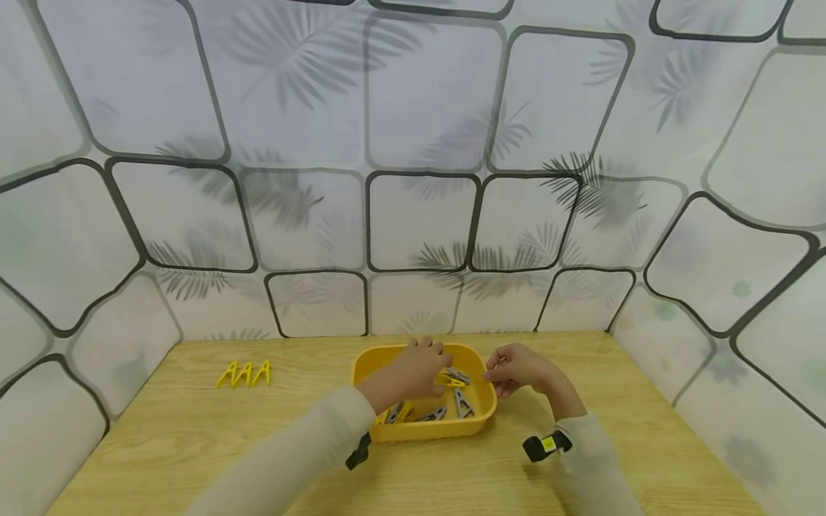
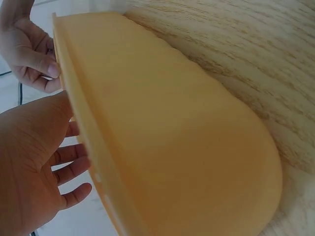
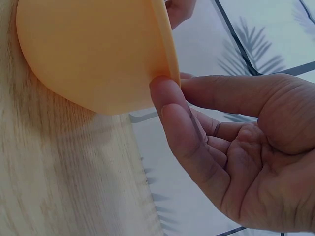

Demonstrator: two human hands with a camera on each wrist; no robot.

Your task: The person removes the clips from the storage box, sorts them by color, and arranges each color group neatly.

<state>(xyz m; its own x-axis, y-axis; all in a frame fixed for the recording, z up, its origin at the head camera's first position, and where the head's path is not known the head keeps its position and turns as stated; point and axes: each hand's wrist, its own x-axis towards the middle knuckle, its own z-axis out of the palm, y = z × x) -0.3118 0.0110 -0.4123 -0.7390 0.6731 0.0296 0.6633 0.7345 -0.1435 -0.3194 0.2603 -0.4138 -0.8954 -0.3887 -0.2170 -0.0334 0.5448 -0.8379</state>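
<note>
A yellow plastic basin (image 1: 429,431) stands on the table with several grey and yellow clothespins inside, among them a grey clothespin (image 1: 462,403). My left hand (image 1: 416,369) is over the basin, its fingers spread and loosely bent beside a yellow clothespin (image 1: 449,380). In the left wrist view, the basin's wall (image 2: 162,113) hides the thumb tip, and no clothespin shows in the left hand (image 2: 29,162). At the basin's right end, my right hand (image 1: 521,369) pinches the rim between thumb and index finger, as the right wrist view shows on the basin (image 3: 98,54).
Three yellow clothespins (image 1: 245,374) stand in a row at the back left of the wooden table (image 1: 193,444). A patterned fabric wall (image 1: 413,222) rises behind the table and along both sides.
</note>
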